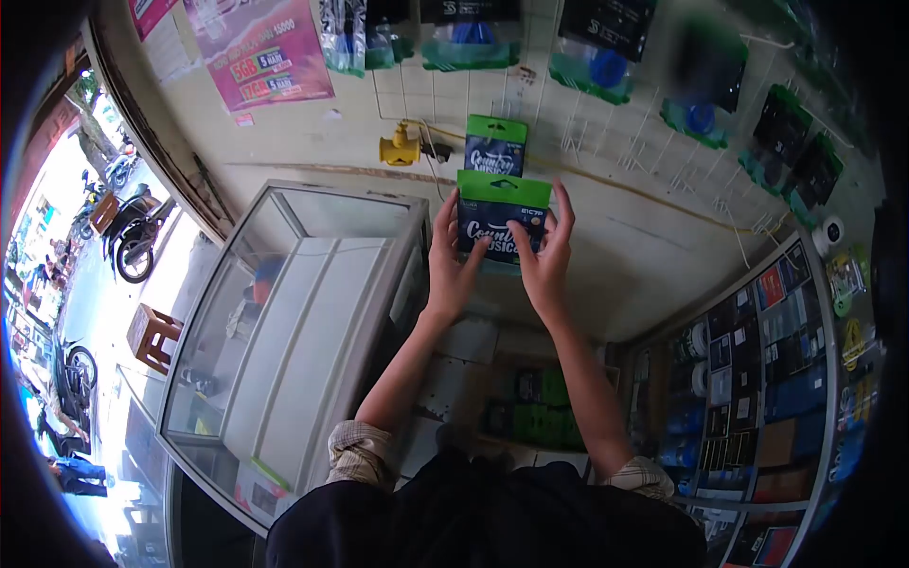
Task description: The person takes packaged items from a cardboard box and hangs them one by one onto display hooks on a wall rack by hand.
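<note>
Between my two hands is a retail pack [484,216] with a green top strip and a dark front lettered "Country Music". My left hand [453,257] grips its left edge, thumb over the front. On the opposite edge, my right hand [548,254] has its fingers behind and its thumb across the lettering. A similar pack [495,142] hangs on the wall just above and behind the held one. Whether the two packs touch, I cannot tell.
Wire hooks with hanging packs [606,57] line the wall above. A yellow pipe fitting [400,147] sticks out left of the packs. A glass display case [284,350] stands left; a shelf of boxed goods [757,379] is at right. Green packs [544,421] lie low ahead.
</note>
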### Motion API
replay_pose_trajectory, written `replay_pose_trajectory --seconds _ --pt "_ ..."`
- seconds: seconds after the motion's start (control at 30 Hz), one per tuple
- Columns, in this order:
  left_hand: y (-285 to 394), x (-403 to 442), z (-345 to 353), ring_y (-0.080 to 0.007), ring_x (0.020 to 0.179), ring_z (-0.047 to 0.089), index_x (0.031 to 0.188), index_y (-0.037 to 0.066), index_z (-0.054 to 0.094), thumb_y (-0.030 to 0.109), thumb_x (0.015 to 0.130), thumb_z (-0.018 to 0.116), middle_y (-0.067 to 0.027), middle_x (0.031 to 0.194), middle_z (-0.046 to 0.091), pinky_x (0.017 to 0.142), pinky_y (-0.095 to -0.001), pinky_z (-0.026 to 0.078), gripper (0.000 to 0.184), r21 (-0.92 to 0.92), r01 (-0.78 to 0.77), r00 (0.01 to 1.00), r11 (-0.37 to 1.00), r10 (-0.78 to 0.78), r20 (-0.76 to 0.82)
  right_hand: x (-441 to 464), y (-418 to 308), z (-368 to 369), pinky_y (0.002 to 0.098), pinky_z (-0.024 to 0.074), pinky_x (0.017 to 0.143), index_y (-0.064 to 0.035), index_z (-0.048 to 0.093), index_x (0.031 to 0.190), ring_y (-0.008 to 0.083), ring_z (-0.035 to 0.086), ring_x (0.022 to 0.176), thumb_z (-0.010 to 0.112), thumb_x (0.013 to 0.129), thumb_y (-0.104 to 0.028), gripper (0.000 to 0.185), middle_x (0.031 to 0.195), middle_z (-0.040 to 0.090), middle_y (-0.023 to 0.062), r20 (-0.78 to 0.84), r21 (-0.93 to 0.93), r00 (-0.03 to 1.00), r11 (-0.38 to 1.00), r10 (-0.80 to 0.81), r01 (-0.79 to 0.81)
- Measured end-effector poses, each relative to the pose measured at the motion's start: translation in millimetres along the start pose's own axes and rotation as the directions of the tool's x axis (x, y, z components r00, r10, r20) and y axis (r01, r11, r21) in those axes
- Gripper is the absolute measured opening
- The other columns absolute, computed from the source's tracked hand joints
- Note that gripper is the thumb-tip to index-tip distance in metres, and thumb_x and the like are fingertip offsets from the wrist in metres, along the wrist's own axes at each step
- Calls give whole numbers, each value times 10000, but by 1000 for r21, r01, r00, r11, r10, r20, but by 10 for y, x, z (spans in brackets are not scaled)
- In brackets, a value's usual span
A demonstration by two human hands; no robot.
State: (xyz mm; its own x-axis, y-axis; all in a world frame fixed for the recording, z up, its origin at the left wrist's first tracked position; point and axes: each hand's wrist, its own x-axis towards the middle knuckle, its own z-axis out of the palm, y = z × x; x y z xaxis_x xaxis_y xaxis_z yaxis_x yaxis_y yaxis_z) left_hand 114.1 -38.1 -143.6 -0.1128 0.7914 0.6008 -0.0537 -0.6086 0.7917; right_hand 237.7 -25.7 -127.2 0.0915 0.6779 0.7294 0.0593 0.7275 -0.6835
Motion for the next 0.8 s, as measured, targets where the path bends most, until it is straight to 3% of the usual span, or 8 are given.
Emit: replay_pose_trajectory --seconds 0.1,0.23,0.4,0.47,0.57,0.67,0.73,0.8 --pt "-55 269 -59 -195 1115 485 1416 58 173 -121 791 556 -125 1227 437 917 -287 427 755 -6 -42 999 999 42 -14 250 48 117 279 461 828 -30 379 1327 144 553 995 602 850 -14 526 1233 539 85 33 -257 985 951 -170 173" --pt "-304 478 -109 -194 1124 481 1411 52 211 -111 795 557 -132 1244 438 923 -290 423 724 -44 -34 999 998 33 -12 402 257 220 269 464 801 -32 466 1268 120 559 943 610 842 -26 450 1242 541 73 6 -290 993 950 -121 118" --pt "-893 731 -82 -220 1072 512 1387 57 291 -70 777 608 -145 1246 451 922 -321 422 699 -49 62 998 997 -62 1 561 739 249 324 448 827 -76 454 1298 206 555 937 631 816 -32 515 1170 552 93 19 -475 993 873 -115 111" --pt "-1103 820 -77 -282 1097 467 1386 65 301 -69 742 622 -173 1209 428 964 -355 377 732 214 -51 999 976 47 25 608 956 229 344 433 853 -111 448 1317 246 535 948 646 799 -33 560 1094 519 113 22 -498 999 866 -33 39" --pt "-1306 852 -22 -257 1090 446 1397 100 300 -33 742 637 -151 1203 400 930 -350 401 748 390 -128 992 912 120 45 626 1287 164 368 451 787 -196 402 1363 256 513 874 653 769 10 677 1141 360 147 71 -563 995 820 -75 102" --pt "-1501 776 21 -283 1125 411 1404 114 290 -10 736 652 -153 1212 375 947 -363 387 769 399 -110 994 910 106 32 570 1342 91 363 456 777 -216 379 1376 240 507 850 659 761 15 714 1125 361 141 77 -596 997 800 -25 66" --pt "-1532 671 52 -275 1084 448 1407 125 284 -16 743 641 -151 1209 356 914 -362 427 768 420 -93 996 903 91 25 472 1372 22 362 457 774 -216 374 1379 237 506 846 661 758 18 722 1121 361 140 85 -592 996 805 4 47" --pt "-1559 501 85 -278 1025 474 1412 161 285 -38 733 630 -164 1212 342 861 -367 450 787 209 149 988 967 -153 4 316 1410 -73 361 459 771 -216 369 1381 235 506 842 662 755 21 731 1117 361 139 89 -585 995 811 44 16"
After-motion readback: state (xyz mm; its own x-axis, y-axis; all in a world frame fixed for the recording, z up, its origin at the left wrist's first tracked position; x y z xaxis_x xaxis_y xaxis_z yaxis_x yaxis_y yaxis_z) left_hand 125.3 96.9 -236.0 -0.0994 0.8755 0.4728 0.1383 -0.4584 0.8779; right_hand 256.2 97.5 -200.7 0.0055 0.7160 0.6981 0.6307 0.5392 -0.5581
